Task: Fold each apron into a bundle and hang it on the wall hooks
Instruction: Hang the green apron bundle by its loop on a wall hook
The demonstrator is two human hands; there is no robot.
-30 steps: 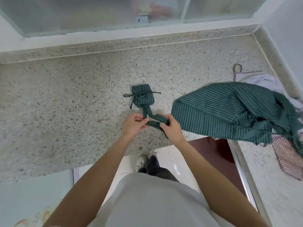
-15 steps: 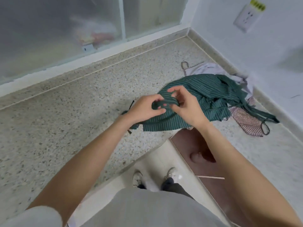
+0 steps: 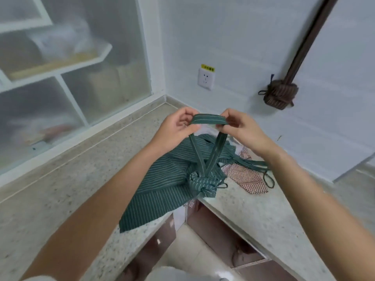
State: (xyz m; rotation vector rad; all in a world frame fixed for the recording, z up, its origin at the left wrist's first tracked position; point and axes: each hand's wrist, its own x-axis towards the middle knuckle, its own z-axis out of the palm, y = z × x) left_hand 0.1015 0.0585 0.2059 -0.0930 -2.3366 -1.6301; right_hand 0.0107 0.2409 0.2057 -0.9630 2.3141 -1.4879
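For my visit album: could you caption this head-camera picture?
Left hand and right hand stretch the neck strap of a green apron bundle lifted toward the wall, where a brown bundle hangs.

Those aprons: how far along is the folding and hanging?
Done: a brown bundle already hangs on the wall. In hand: both hands, left and right, hold the green bundle by its strap loop. Left: the loose green striped apron and checked apron on the counter.

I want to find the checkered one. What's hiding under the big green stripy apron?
A red checkered cloth pokes out from under the green striped apron on the right, with a pale cloth behind. How far they run beneath is covered. The green bundle hangs in front.
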